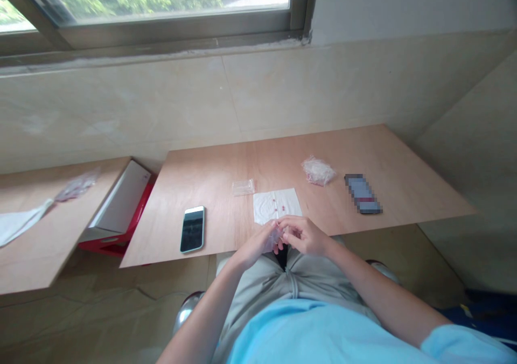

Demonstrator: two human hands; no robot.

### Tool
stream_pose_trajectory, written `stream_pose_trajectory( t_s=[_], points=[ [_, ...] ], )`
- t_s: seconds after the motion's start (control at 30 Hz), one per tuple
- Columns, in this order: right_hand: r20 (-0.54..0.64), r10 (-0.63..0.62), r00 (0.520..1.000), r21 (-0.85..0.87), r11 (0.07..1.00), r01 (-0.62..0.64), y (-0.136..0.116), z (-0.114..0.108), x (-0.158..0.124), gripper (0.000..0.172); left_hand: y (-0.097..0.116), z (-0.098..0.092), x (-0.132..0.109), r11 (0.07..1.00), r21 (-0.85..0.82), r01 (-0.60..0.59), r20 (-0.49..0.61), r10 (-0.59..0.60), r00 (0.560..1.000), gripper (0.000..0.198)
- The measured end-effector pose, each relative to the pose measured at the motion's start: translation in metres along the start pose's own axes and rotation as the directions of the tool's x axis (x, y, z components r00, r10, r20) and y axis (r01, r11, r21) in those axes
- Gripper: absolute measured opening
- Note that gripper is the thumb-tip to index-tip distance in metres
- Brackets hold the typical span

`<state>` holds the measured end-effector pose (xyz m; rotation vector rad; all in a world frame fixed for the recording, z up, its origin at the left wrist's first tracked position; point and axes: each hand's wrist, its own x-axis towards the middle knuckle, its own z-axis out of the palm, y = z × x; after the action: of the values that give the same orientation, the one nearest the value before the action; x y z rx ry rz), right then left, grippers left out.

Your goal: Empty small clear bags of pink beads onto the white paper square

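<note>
Plywood tabletop (355,154), smartphone (193,229), red-spotted paper (277,205), small plastic bag (243,187), crumpled bag (318,170), pixelated object (362,194)

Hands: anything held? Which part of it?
The left hand and right hand pinch a small translucent plastic piece between their fingertips. The fingers cover most of it, so which part is gripped cannot be told.

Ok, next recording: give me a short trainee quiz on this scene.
1. Which is nearer the smartphone: the left hand or the right hand?
2. True or false: small red bits lie on the white sheet on the plywood table.
3. What lies on the table to the right of the crumpled plastic bag?

Key: 1. The left hand. 2. True. 3. A pixelated dark device.
</note>
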<state>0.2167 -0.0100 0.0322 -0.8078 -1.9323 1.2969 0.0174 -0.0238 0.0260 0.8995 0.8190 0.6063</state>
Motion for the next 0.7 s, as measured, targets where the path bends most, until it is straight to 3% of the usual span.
stream_pose_trajectory(
  t_s=[0.17,0.3,0.47,0.7],
  points=[
    [0.036,0.059,0.998,0.09,0.994,-0.062,-0.0011,-0.0001,-0.0009,0.009,-0.0014,-0.0022,-0.0007,0.996,0.064,-0.063,-0.023,0.064,0.998,0.042],
    [0.052,0.085,0.995,0.051,0.995,-0.087,-0.0007,-0.001,-0.0019,0.011,-0.0018,-0.0039,-0.0015,0.993,0.102,-0.053,-0.029,0.056,0.998,0.043],
    [-0.021,0.085,0.996,0.0,0.996,-0.085,0.0028,-0.0018,-0.0013,0.014,0.0029,-0.0052,-0.0046,0.985,0.166,-0.05,-0.046,0.059,0.997,0.046],
    [-0.009,0.083,0.997,0.078,0.994,-0.082,0.003,0.0,0.0009,0.018,0.0054,-0.0049,-0.0072,0.984,0.162,-0.07,-0.013,0.073,0.997,0.042]
  ],
)
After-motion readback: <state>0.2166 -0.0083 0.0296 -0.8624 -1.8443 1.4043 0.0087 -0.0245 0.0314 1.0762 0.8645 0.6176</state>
